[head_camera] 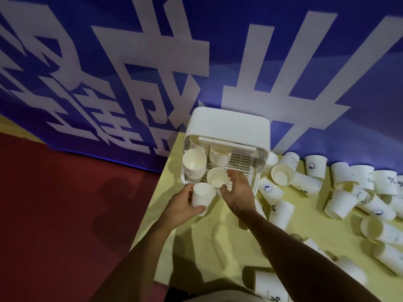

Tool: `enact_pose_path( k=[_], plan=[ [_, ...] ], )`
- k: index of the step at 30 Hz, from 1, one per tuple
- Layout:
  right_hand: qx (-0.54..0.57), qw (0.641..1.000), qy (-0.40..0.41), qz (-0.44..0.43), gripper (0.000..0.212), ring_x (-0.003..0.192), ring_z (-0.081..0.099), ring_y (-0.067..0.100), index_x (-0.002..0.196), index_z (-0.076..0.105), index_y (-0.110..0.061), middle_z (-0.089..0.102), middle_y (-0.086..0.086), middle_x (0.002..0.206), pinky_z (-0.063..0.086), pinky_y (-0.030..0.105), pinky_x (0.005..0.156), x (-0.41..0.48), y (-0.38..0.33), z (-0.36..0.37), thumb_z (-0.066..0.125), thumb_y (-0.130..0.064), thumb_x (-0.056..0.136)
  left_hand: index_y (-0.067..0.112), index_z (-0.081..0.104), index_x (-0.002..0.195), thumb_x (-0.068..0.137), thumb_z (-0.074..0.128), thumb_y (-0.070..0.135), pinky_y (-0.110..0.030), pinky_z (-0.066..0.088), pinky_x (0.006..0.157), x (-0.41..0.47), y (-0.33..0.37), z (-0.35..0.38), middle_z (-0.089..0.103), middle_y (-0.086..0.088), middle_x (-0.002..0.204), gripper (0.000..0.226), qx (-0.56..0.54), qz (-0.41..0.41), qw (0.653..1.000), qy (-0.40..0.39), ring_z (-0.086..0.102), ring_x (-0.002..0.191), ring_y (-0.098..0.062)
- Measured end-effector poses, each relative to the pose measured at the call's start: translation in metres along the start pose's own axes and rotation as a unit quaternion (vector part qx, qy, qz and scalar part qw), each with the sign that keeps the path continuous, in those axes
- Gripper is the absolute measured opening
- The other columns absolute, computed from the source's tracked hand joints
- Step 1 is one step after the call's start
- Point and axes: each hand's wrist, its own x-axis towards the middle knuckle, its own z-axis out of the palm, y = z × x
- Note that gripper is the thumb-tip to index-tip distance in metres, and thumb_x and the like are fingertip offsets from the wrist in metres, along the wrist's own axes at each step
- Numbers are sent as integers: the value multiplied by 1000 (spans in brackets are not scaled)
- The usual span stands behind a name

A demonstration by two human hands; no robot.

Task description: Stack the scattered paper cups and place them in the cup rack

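Left hand gripped a cup. Right hand, fingers spread, sat just beside a second cup in the rack ahead.

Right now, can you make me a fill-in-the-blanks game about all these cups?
1. The left hand grips one paper ____.
2. The cup rack is coloured ____.
3. The scattered cups lie on a ____ table.
4. Behind the rack hangs a ____ banner with big white characters.

Missing words: cup; white; yellow; blue.
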Motion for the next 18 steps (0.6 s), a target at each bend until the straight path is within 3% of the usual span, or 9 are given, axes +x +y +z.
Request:
enact_pose_path(
  k=[3, 8, 13, 18],
  plan=[
    [13, 999, 15, -39, 45, 103, 59, 18, 122, 60, -13, 62, 2, 115, 50, 34, 90, -14, -3, -5, 70, -37, 86, 53, 46, 123, 63, 80, 52, -18, 50, 74, -4, 5, 7, 64, 32, 102, 70, -30, 4, 999, 26, 61, 92, 11],
    [36, 995, -89, 10, 72, 90, 60, 7, 131, 56, -21, 66, -4, 111, 51, 25, 80, -25, -10, -14, 71, -64, 76, 62, 47, 116, 61, 81, 58, -4, 45, 65, -4, 22, 4, 60, 40, 103, 65, -37, 46, 998, 29, 59, 93, 14],
    [61, 996, -69, 16, 74, 102, 58, 11, 132, 56, -20, 63, -5, 121, 51, 28, 88, -24, -18, -22, 73, -63, 73, 55, 49, 119, 58, 82, 57, -12, 49, 72, 3, 34, -1, 65, 30, 103, 70, -25, 69, 997, 5, 61, 92, 10],
    [95, 995, 16, 19, 66, 106, 57, 9, 128, 54, -25, 62, -10, 120, 48, 27, 89, -6, -31, -33, 73, -55, 72, 37, 53, 122, 66, 85, 44, -3, 43, 69, 5, 36, -8, 61, 22, 109, 65, -18, 66, 998, -4, 59, 91, 13]
  ],
)
